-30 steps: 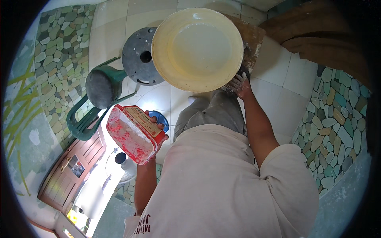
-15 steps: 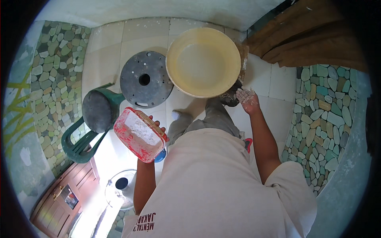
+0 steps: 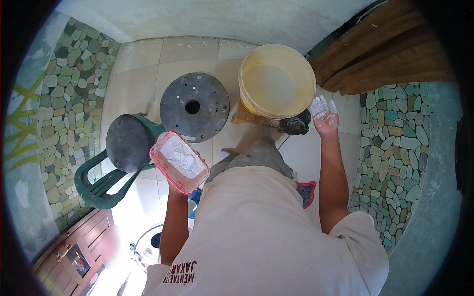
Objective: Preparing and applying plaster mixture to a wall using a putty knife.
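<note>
Red tub [image 3: 167, 174] in left hand [image 3: 174, 190]

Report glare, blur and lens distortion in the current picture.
Head view: glare burns out the area beside the wooden door, with a blurred patch there; head view: the fisheye bows the floor's far edge and blacks out the corners; head view: the red tub looks reasonably sharp.

Counted were: red tub [image 3: 169, 172], one; cream bucket [image 3: 249, 100], one; grey disc [image 3: 178, 109], one; green chair [image 3: 94, 192], one; brown curtain [image 3: 377, 52], one.
</note>
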Demonstrator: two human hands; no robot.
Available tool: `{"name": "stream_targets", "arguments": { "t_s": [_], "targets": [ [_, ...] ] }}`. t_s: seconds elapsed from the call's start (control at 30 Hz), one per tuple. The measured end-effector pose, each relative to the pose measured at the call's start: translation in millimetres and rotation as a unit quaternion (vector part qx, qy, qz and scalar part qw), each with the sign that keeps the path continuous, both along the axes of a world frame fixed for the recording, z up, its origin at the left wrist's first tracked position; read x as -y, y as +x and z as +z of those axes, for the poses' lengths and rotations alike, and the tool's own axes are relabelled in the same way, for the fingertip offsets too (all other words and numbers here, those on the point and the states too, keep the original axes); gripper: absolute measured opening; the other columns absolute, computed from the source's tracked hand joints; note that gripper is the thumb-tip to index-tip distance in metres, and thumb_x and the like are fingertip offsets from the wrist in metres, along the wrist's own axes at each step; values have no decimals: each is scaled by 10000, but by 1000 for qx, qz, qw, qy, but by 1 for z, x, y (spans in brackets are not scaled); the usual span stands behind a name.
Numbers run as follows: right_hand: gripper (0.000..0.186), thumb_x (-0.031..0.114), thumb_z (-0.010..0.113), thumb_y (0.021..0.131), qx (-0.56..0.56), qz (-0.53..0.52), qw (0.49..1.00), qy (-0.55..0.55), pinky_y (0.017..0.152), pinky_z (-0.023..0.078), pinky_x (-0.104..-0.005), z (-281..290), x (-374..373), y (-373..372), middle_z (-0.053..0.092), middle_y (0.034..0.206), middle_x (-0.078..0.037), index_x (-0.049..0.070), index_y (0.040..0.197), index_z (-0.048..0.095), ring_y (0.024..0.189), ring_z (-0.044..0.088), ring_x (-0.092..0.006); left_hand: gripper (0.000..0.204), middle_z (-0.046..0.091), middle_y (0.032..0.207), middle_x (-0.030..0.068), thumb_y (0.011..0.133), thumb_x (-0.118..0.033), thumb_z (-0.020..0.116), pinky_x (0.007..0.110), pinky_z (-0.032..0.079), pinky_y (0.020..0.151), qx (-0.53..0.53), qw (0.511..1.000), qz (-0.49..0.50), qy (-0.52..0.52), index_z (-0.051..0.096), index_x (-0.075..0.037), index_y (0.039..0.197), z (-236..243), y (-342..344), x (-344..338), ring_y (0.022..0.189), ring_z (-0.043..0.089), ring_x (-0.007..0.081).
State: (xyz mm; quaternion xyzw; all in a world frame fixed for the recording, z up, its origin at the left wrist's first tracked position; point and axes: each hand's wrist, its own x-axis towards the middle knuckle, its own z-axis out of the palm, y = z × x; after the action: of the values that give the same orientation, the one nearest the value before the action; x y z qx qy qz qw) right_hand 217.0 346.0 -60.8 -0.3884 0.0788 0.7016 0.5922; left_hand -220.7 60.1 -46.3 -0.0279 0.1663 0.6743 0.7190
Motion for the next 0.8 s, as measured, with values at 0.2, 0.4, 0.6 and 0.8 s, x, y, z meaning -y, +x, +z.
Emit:
{"name": "stream_targets", "arguments": {
  "t_s": [0.2,0.4,0.6,0.8],
  "targets": [
    [396,313,561,920,35,107,993,23,934,486,-433,20,-28,-47,596,1145,-176,2,1164,561,1035,594,-299,708,531,1240,203,868,-546,519,581,434,934,-8,1000,22,9,379,-56,1360,19,-3,3,1133,530,409],
    [306,323,590,899,201,357,912,21,773,544,-394,-49,-79,-105,641,917,-127,46,1029,587,830,643,-259,744,477,1321,195,849,-587,498,680,379,924,52,996,66,-6,367,-92,1390,23,-4,16,1191,481,429],
    [259,275,615,867,413,525,744,8,573,505,-370,-171,-116,-148,598,752,-94,53,994,577,688,624,-237,887,432,1348,226,773,-512,680,642,407,948,35,991,132,-16,274,-62,1420,60,3,0,1225,449,425],
    [158,206,648,785,476,627,617,-2,570,482,-413,-284,-118,-157,563,659,-106,69,767,572,571,582,-270,845,453,1307,171,788,-453,698,630,433,929,-24,988,154,-2,288,-71,1421,81,4,-33,1194,474,372]
  ]
}}
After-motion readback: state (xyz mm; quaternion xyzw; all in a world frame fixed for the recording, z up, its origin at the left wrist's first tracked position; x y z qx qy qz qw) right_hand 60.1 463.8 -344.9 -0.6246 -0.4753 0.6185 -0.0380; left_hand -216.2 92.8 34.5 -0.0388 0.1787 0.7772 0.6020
